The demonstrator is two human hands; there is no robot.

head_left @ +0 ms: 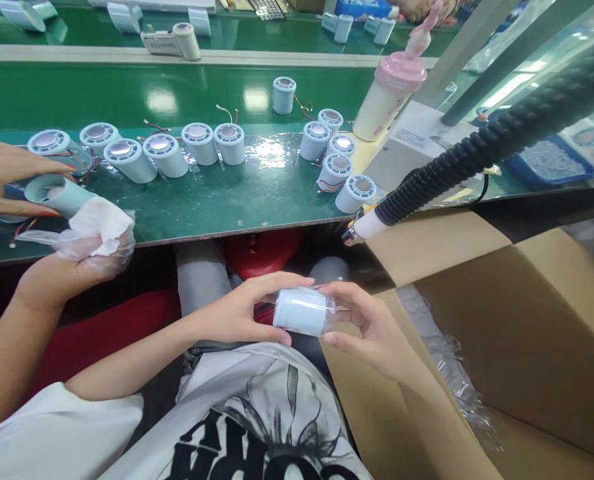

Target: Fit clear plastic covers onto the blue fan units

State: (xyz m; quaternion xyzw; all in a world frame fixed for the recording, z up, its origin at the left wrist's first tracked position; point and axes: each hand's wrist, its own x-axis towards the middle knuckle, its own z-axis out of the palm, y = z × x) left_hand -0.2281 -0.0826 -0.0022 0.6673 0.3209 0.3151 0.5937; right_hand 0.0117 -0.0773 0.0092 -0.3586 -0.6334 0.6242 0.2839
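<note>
Pale-blue cylinder (pixel 301 311) sits pinched between my left hand (pixel 244 310) and right hand (pixel 364 320), fingers closed around it (clear wrap on); bagging step, carton (pixel 527 333) probably next.

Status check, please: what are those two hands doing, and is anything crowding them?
Left hand and right hand both grip one pale blue cylinder over the lap. Open cardboard box close right. Co-worker's gloved hand works apart, left.

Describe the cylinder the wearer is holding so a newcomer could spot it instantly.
Start at the green workbench, then drop below its front edge to the lap. There the left hand and right hand hold a pale blue cylinder on its side, the only one off the bench.
</note>
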